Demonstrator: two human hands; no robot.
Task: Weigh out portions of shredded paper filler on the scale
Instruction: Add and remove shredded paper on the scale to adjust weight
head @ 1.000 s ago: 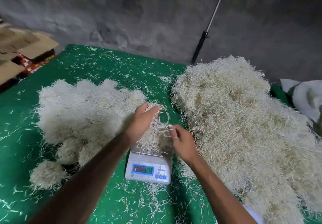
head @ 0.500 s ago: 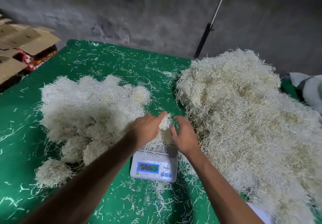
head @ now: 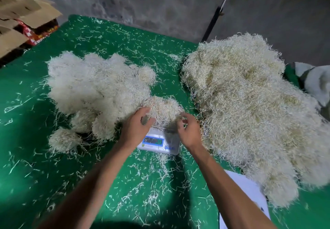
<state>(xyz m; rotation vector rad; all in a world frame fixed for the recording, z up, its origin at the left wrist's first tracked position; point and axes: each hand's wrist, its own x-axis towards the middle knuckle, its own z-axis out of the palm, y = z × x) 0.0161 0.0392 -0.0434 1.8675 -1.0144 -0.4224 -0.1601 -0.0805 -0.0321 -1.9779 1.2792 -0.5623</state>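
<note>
1. On the scale (head: 159, 140) at the table's (head: 35, 157) centre, your left hand (head: 135, 129) and right hand (head: 189, 132) cup the portion (head: 163, 109) with curled fingers.
2. Let go before you read the display.
3. Top up from the bulk pile (head: 250, 107) at three o'clock.

Scale (head: 171, 147) platform hidden under paper clump (head: 163, 108) and hands; display digits too blurred to read. Big pile (head: 250, 104) cut off at right edge.

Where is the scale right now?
In the head view, the scale sits low of centre on the green table, between the left hand and right hand, under a clump of shredded paper.
</note>
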